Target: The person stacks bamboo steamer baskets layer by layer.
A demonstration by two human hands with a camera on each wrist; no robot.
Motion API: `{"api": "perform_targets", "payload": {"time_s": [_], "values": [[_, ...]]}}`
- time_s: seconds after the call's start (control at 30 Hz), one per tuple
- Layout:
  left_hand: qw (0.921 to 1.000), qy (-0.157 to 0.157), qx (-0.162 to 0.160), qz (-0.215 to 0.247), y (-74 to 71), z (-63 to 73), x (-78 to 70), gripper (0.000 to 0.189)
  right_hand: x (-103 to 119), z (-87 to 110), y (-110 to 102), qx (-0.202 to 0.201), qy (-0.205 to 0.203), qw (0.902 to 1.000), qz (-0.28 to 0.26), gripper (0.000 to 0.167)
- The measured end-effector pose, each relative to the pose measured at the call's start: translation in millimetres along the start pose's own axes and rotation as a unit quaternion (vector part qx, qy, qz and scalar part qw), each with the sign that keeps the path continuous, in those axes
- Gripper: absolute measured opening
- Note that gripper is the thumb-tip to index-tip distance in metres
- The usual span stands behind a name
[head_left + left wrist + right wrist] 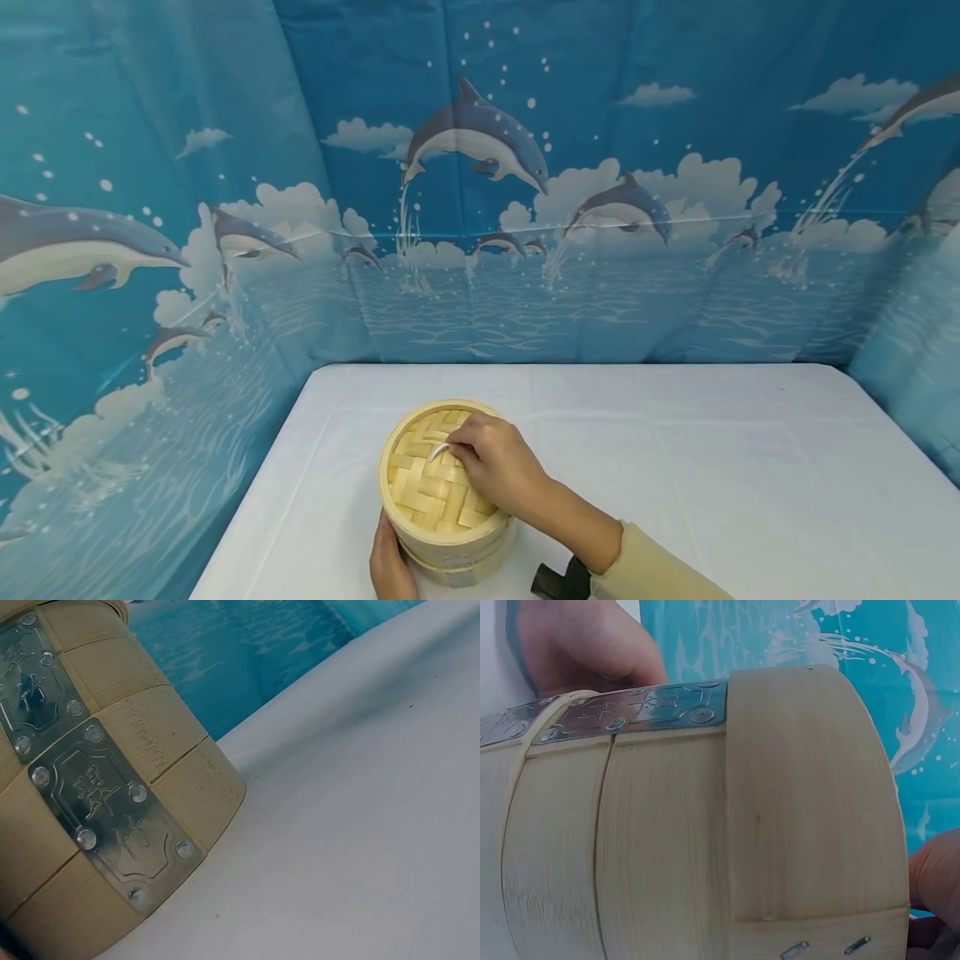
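Note:
A round bamboo steamer (459, 557) with a woven lid (431, 492) stands upright near the table's front. Over the lid, my right hand (495, 462) pinches the small white loop handle (438, 451) with thumb and fingertips. The lid sits on the steamer. My left hand (391, 560) holds the steamer's lower left side, its fingers partly hidden by the wall. In the right wrist view the left hand (589, 645) lies against the far side of the steamer. Metal plates (112, 817) with engraved characters and rivets join the wooden bands.
A white cloth covers the table (712, 483). Behind it and at both sides hangs a blue curtain (465, 317) printed with dolphins and waves. A black device (558, 581) shows below the right forearm, by the beige sleeve (652, 567).

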State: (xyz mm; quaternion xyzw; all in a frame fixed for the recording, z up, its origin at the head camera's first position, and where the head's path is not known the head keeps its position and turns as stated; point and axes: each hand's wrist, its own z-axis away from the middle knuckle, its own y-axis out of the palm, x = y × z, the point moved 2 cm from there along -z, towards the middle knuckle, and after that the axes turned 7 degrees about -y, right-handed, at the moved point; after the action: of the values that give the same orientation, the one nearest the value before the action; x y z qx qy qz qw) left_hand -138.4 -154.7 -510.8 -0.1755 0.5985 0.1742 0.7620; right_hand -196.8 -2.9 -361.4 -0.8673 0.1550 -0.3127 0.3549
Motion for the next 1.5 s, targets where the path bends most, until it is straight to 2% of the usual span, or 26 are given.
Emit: {"api": "perform_targets", "payload": {"time_s": [0.17,0.43,1.13,1.27,1.5], "values": [[1.0,0.0,-0.003,-0.004,-1.1,1.1,-0.7,0.071,2,-1.1,0,0.015,-0.006,0.9999,-0.005,0.007],[0.9994,0.014,-0.028,0.014,-2.1,0.4,1.2,0.063,3,-4.3,1,0.024,-0.011,0.9996,-0.003,0.007],[0.9993,0.013,-0.03,0.015,-2.0,1.2,-0.4,0.062,6,-11.1,6,0.02,-0.02,0.9996,0.01,0.007],[0.9987,0.023,-0.038,0.024,-2.7,1.6,-0.7,0.059,7,-11.7,7,0.021,-0.019,0.9995,0.012,0.007],[0.9986,0.03,-0.041,0.012,-3.2,0.8,-0.4,0.057,8,-12.1,6,0.03,-0.028,0.9986,0.034,0.007]]}}
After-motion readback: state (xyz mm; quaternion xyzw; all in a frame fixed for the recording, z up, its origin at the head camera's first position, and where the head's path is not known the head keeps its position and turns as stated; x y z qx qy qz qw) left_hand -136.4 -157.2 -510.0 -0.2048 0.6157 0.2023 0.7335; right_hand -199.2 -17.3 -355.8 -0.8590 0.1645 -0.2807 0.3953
